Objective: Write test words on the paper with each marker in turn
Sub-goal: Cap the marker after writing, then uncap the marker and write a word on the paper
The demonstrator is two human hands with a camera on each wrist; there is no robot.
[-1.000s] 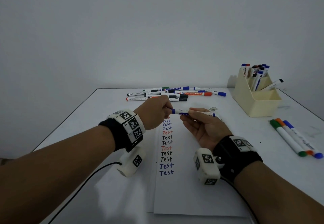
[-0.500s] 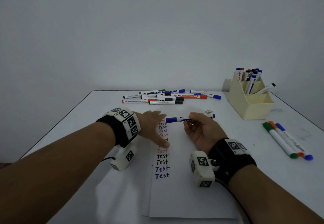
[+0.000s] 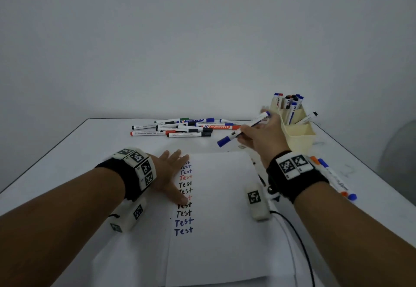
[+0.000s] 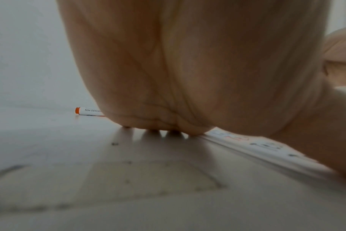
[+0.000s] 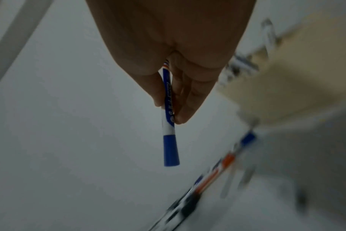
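Blue-capped marker (image 3: 243,129), right of centre: judged light, rigid, slick; best held mid-barrel, as pinched by right hand (image 3: 262,139). Left hand (image 3: 167,174) is flattened on paper (image 3: 220,208).

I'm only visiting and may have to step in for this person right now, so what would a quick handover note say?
Left hand: flat, fingers straight, pressing the paper's left edge.
Right hand: grips a capped blue marker, raised above the table near the beige holder.
Done: a column of "Test" words in blue, red and black; the bottom two are blue.
Left: set this marker down, then take another. Markers stand in the holder, lie in a far pile, and a few lie at the right; which are tested is unclear.
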